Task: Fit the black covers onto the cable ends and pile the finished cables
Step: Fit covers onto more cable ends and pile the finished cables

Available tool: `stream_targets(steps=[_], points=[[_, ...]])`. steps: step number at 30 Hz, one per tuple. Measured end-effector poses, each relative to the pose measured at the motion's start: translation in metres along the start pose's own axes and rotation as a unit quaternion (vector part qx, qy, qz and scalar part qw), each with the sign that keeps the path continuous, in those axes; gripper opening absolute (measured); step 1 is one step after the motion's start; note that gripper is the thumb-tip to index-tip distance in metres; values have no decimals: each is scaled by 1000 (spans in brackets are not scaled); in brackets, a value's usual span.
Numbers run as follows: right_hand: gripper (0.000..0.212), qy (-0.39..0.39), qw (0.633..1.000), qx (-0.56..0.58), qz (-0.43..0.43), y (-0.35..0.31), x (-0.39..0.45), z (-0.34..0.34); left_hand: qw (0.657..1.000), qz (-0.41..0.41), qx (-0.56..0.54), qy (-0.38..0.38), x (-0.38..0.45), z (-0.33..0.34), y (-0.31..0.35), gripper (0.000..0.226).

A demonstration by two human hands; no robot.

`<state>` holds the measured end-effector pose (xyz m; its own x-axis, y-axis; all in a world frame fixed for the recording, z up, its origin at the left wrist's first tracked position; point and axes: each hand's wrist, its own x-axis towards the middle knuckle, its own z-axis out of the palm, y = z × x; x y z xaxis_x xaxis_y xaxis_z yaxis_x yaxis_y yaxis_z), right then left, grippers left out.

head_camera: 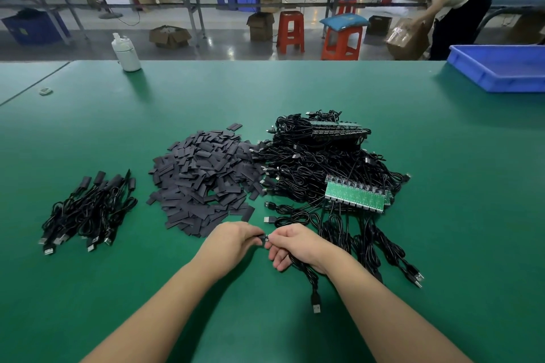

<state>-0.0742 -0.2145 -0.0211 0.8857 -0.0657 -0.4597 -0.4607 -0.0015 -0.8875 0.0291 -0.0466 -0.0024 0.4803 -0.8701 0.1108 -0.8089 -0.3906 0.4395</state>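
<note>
Green felt counter, mid-fitting step: left hand pinching flat black cover, right hand gripping thin black cable, just below loose cover heap. Next: slide on fully, toss onto finished pile left of heap.

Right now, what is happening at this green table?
A person is fitting a black cover onto a cable end. The left hand pinches the cover; the right hand holds the cable. Loose covers lie in the middle, unfinished cables to the right, and a small finished pile to the left.
</note>
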Motion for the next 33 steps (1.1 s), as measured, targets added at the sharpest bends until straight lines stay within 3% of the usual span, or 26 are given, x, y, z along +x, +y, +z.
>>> stream_targets(steps=[18, 33], points=[[27, 3, 999, -32, -4, -2, -2, 4, 999, 15, 38, -24, 0, 14, 2, 22], [21, 15, 999, 50, 5, -3, -3, 4, 999, 12, 34, -6, 3, 13, 1, 24]])
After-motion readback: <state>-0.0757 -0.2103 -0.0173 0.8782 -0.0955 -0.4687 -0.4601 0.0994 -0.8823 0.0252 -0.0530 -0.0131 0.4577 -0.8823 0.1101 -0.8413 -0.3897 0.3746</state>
